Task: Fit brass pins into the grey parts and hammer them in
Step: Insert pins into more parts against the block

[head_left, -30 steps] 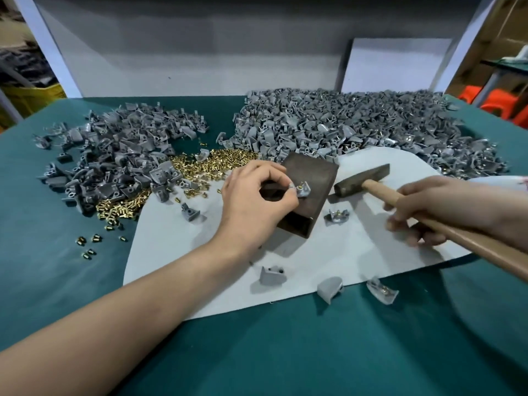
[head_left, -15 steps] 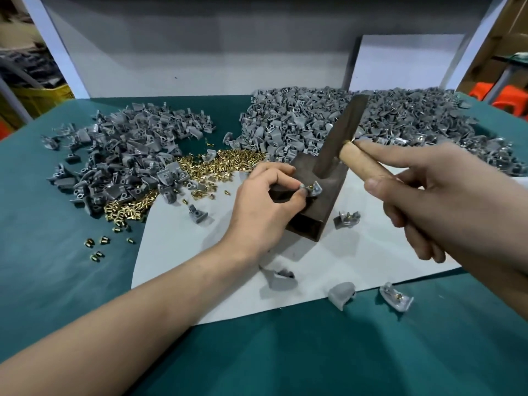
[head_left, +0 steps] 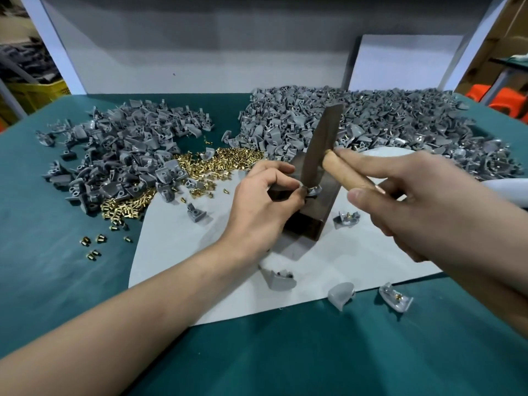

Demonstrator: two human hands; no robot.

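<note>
A dark metal block stands on a white sheet at the table's middle. My left hand pinches a small grey part on top of the block. My right hand grips the wooden handle of a hammer, whose dark head stands upright with its lower end down on the grey part. Loose brass pins lie in a heap behind my left hand.
Two big heaps of grey parts fill the back of the green table: one at the left, one at the right. Several single grey parts lie on and beside the sheet's front edge. A few stray pins sit at left.
My right hand swung the hammer from lying at the right of the block up and over it, then down onto the grey part. My left hand kept its hold on the part.
</note>
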